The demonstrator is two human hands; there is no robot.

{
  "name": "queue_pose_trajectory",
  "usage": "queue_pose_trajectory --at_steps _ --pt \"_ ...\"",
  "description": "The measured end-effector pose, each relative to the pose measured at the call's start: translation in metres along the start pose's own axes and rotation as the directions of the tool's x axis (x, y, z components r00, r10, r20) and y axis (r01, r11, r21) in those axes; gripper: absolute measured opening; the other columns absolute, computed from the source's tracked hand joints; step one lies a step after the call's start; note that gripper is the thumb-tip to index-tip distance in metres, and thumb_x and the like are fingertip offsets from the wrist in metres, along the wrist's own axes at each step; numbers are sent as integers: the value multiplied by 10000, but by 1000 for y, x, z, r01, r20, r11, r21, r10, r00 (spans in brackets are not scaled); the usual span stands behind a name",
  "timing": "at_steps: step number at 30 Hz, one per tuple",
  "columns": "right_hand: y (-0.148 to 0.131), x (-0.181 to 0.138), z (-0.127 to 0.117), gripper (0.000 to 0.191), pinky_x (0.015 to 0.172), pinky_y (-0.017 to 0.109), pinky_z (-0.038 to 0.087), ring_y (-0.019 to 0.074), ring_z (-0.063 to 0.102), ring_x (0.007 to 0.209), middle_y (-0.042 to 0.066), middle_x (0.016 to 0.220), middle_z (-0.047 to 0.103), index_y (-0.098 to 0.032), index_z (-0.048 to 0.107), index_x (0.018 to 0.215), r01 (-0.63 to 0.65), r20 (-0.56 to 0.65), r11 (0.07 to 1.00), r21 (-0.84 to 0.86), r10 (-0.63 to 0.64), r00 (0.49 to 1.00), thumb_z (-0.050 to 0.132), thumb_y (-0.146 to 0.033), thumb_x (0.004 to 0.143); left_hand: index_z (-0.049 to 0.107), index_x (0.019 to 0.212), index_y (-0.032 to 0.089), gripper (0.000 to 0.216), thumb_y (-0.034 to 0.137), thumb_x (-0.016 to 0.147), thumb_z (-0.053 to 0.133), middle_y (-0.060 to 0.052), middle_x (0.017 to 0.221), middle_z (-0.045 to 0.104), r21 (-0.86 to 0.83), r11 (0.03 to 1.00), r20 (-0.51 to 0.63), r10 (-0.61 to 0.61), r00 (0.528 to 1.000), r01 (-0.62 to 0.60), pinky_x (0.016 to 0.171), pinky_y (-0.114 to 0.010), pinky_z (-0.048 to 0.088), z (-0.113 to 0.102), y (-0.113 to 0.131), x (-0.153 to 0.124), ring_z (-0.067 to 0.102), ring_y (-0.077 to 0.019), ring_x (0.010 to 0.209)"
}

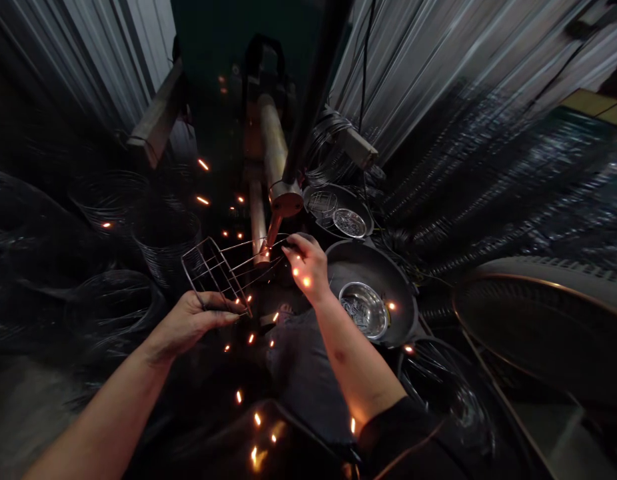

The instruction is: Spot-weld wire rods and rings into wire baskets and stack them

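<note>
My left hand [203, 312] pinches the lower corner of a wire rack [213, 267], a small frame of thin metal rods. The rack tilts, and its long wires reach right to the spot welder's electrode tips [266, 252]. The upper electrode presses down near the lower one, with a glow between them. My right hand [307, 267] is closed at the right end of these wires, fingertips pinched together just right of the tips. Whether it grips the rack's wire or a separate short piece is hard to see. Bright sparks fly around both hands.
A steel bowl [363, 311] of small metal pieces sits in a dark round pan [403, 287] at my right. Behind it another pan [333, 193] holds a smaller bowl [349, 223]. Bundled wire hoops [166, 247] stand left. A large round fan-like rim [543, 283] is far right.
</note>
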State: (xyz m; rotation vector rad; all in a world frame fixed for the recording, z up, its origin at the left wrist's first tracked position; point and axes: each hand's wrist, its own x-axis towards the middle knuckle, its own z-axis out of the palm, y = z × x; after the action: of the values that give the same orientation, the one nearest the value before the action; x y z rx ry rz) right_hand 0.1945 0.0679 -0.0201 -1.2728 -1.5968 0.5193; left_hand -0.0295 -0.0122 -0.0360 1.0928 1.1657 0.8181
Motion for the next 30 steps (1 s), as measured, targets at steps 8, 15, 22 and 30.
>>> queue_pose_trajectory --at_steps 8,15,22,30 --pt "-19 -94 -14 371 813 306 477 187 621 901 34 958 690 -189 676 1053 -210 664 956 204 22 747 665 -205 683 742 809 154 296 315 569 804 -94 826 725 -145 986 -10 -84 996 82 727 -298 536 27 2 -30 672 -212 753" --pt "-48 -107 -26 153 524 220 405 91 525 533 -12 619 619 -143 672 764 -663 766 712 232 286 576 670 -275 687 491 1338 215 837 392 577 790 -111 1214 629 -47 996 147 -67 987 74 970 -438 437 24 -24 -76 581 -303 1111" --pt "-41 -73 -24 70 360 169 270 59 425 376 -31 471 534 -130 576 642 -856 754 463 229 472 457 638 -163 650 419 1390 262 703 159 719 603 -93 1289 580 777 482 320 252 913 -405 1066 -495 227 7 -86 -87 443 -279 1265" --pt "-23 -41 -33 114 328 167 257 51 363 312 -52 433 493 -140 546 640 -850 762 508 139 493 419 562 -151 752 663 1083 330 369 205 753 554 -13 987 696 711 192 525 495 692 -677 1007 -409 236 5 -75 -70 587 -227 978"
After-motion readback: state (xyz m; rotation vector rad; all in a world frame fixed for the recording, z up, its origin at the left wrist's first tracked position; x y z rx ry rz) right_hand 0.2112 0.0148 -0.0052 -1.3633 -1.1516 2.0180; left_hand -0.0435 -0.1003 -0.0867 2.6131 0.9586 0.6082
